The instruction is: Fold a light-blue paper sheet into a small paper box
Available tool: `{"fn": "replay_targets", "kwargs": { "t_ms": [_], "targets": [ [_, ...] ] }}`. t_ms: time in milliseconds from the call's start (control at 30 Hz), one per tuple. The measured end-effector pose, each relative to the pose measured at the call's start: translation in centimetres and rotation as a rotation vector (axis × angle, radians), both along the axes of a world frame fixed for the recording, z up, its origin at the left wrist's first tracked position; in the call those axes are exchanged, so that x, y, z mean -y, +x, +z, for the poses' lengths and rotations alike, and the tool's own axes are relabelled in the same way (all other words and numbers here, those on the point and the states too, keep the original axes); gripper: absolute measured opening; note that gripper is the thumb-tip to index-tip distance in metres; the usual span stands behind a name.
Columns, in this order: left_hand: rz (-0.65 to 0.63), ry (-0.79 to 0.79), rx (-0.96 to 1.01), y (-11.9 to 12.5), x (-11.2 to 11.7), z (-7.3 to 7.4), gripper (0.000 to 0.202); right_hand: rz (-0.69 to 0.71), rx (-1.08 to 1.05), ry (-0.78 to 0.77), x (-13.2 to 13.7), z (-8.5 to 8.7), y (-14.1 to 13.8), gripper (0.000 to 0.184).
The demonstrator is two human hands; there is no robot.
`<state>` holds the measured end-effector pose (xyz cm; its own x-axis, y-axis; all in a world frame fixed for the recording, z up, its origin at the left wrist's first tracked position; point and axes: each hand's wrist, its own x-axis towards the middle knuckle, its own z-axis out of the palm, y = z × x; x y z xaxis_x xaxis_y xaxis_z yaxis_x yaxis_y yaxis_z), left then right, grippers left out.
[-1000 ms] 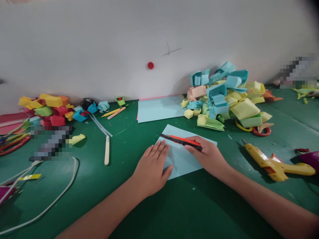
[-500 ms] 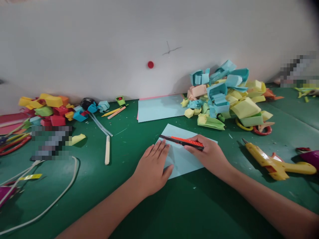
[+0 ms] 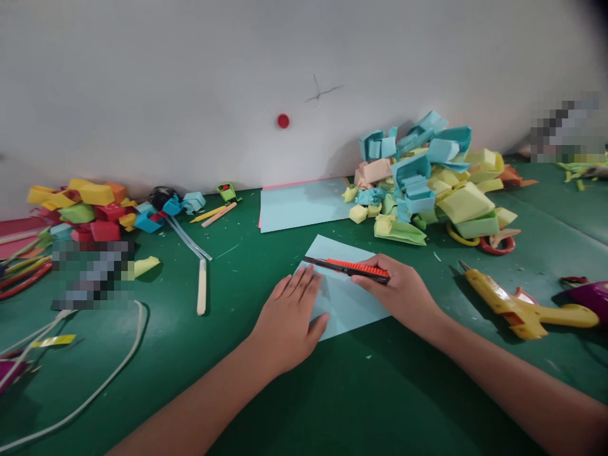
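Observation:
A light blue sheet of paper point(image 3: 349, 304) lies on the green table in front of me. My left hand point(image 3: 292, 316) is flat on its left side, fingers stretched out over the edge and thumb apart. In my right hand point(image 3: 401, 288) is a box cutter point(image 3: 351, 268) with an orange and black body, gripped between thumb and fingers. Its blade end points left and lies over the upper left part of the sheet, just beyond my left fingertips. Whether the blade touches the paper I cannot tell.
At the back right is a pile of folded paper pieces point(image 3: 418, 183); more colourful ones point(image 3: 95, 206) lie back left. A yellow glue gun point(image 3: 522, 304) rests at the right. Stacked sheets point(image 3: 304, 206) lie by the wall, a wooden stick point(image 3: 202, 288) and a white cable point(image 3: 137, 342) at left.
The whole view has shifted slightly. Both hands, the box cutter and the sheet keep nearly the same places relative to one another.

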<state>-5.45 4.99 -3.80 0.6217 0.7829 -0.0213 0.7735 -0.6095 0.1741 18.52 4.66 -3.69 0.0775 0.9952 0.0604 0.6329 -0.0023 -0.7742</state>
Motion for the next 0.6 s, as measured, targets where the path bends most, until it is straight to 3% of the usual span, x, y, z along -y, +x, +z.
{"fn": "replay_targets", "kwargs": {
  "t_ms": [600],
  "targets": [
    [0.013,0.014,0.014,0.11,0.03,0.0,0.064,0.064,0.045,0.024,-0.02,0.03,0.48,0.03]
  ]
}}
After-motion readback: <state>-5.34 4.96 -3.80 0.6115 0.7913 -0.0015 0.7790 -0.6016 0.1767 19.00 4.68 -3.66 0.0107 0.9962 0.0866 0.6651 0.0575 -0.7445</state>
